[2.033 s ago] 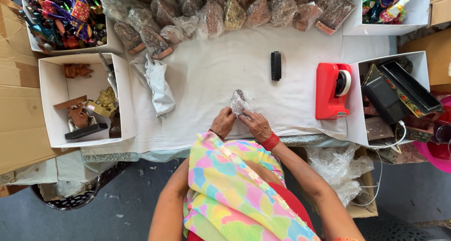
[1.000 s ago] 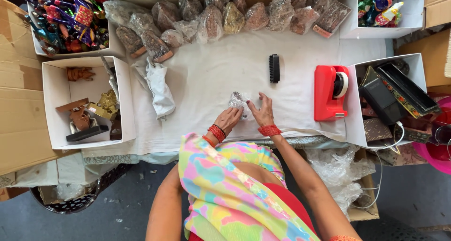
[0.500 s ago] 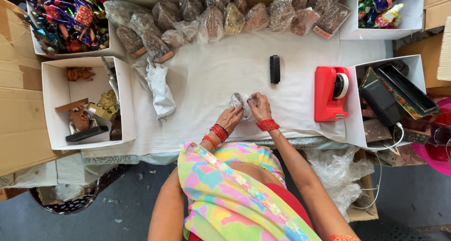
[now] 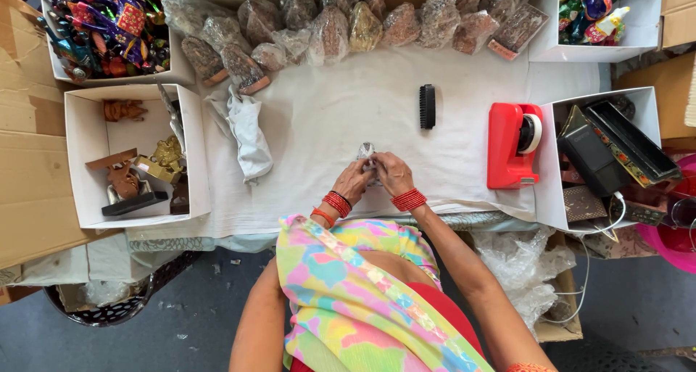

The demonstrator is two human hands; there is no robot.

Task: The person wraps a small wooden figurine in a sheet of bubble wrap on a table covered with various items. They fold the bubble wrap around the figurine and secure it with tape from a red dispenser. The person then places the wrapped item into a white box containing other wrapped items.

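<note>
**Small Wrapped Piece Could Slip or Tear**

While both hands meet at the near-middle of the white-covered table (image 4: 326, 125), the left hand (image 4: 354, 182) and right hand (image 4: 391, 172) pinch a small clear-wrapped object (image 4: 365, 151) between closed fingers. The wrap looks thin and slick, so a loose pinch could let it drop, and a hard tug could split it. A red tape dispenser (image 4: 511, 143) stands to the right, and a black brush (image 4: 427, 106) lies beyond.

A: Changes, hands?
B: Left hand (image 4: 354, 181) and right hand (image 4: 391, 172), spread apart a second ago, now closed together over the small wrapped packet (image 4: 365, 151).
A: Packet?
B: Shifted slightly farther onto the table (image 4: 326, 118); mostly covered now.
</note>
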